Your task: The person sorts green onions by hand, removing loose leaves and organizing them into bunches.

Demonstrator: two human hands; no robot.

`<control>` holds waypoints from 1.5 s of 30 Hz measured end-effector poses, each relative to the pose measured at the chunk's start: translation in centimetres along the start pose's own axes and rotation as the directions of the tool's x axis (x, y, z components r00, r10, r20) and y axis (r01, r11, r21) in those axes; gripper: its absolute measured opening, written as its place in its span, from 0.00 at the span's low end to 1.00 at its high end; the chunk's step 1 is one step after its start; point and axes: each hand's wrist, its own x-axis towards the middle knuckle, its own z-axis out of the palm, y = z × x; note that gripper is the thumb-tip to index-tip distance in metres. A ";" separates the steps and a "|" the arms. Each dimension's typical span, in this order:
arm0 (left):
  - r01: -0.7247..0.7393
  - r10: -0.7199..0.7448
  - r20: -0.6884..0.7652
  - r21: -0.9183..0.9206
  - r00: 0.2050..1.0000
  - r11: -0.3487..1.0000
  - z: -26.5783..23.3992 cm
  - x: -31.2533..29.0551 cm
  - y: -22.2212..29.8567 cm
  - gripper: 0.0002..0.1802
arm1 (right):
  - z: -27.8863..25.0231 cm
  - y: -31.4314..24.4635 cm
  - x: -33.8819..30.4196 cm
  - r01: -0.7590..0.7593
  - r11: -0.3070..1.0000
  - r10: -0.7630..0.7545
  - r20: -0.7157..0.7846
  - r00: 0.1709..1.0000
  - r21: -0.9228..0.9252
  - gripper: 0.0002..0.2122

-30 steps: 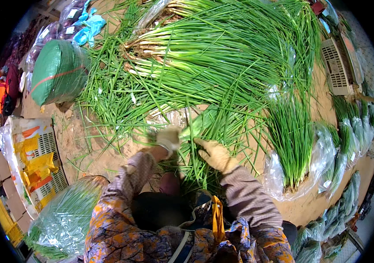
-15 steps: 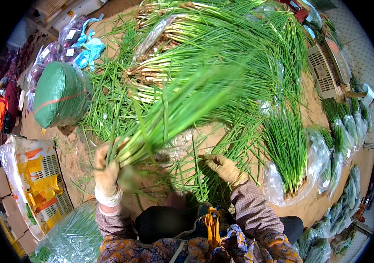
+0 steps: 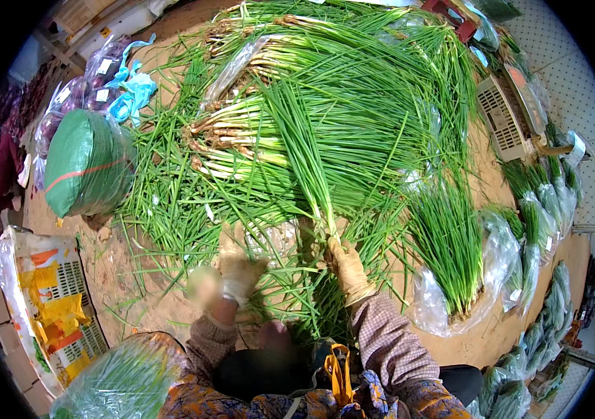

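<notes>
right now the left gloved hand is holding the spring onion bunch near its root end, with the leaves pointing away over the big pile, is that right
Not the left: the head view shows the right gloved hand holding the spring onion bunch near its root end, with the leaves pointing away over the big pile.

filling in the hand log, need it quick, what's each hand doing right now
Left hand: open, nothing visible in its grip.
Right hand: closed, holding a small bunch of green onions at the root end.
</notes>
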 end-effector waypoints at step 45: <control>0.618 -0.268 0.625 -0.777 0.733 -0.123 5.5 -1.9 1.1 0.12 | 5.6 -6.7 -2.7 0.150 0.763 0.142 0.390 0.910 -0.629 0.10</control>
